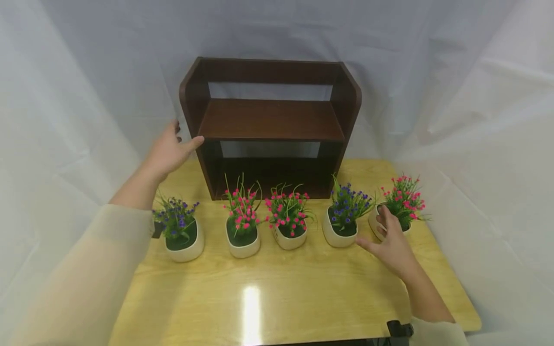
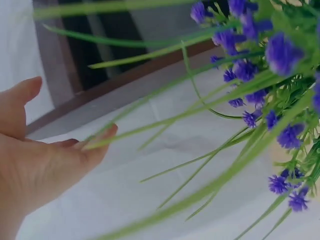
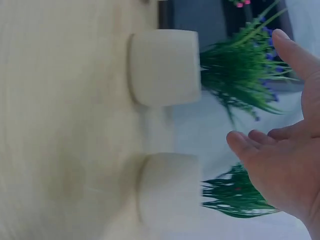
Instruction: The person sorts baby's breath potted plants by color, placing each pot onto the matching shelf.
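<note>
My left hand (image 1: 170,148) reaches out beside the left side panel of a dark brown two-tier shelf (image 1: 272,120), fingers spread and thumb overlapping its edge in the head view. Below that arm stands a white pot with purple flowers (image 1: 175,216); its grass blades cross in front of the hand in the left wrist view. My right hand (image 1: 389,242) hovers, fingers spread and holding nothing, near the two rightmost pots. One has purple flowers (image 1: 349,206), the other pink flowers (image 1: 404,197), partly hidden behind the fingers.
Two more white pots with pink flowers, one left of centre (image 1: 243,250) and one at centre (image 1: 291,240), stand in the row before the shelf. All rest on a light wooden table (image 1: 303,298). White sheeting (image 1: 476,144) hangs around the back and sides.
</note>
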Tool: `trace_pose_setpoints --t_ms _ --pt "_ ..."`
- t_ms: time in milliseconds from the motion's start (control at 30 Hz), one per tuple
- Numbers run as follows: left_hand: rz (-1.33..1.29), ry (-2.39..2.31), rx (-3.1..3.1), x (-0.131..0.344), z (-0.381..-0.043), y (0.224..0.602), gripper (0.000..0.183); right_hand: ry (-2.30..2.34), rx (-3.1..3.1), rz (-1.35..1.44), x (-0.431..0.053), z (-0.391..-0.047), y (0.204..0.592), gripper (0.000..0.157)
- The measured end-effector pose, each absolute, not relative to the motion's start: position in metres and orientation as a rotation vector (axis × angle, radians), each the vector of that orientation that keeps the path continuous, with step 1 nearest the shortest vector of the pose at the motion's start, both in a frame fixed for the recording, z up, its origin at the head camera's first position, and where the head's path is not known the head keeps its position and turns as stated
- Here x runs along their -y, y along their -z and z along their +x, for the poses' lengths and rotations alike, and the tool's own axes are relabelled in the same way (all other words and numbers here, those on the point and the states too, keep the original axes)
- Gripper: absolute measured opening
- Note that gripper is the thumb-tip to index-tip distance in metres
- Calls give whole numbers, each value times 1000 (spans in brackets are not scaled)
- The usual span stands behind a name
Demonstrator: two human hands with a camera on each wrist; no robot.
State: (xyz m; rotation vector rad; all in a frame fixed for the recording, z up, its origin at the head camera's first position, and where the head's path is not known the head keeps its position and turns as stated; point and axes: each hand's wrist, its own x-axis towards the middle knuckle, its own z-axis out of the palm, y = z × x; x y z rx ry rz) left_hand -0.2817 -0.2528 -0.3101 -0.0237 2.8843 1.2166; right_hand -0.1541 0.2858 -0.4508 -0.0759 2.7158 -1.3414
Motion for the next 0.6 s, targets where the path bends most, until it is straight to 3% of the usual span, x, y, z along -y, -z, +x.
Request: trace_pose_setpoints --t_ms 300,600 --pt "-131 -1515 -2730 253 -313 313 99 1510 -2583 -83 -276 -167 481 131" --pt "-178 -1571 -2619 256 -323 317 100 1594 -2519 -66 -257 -174 495 116"
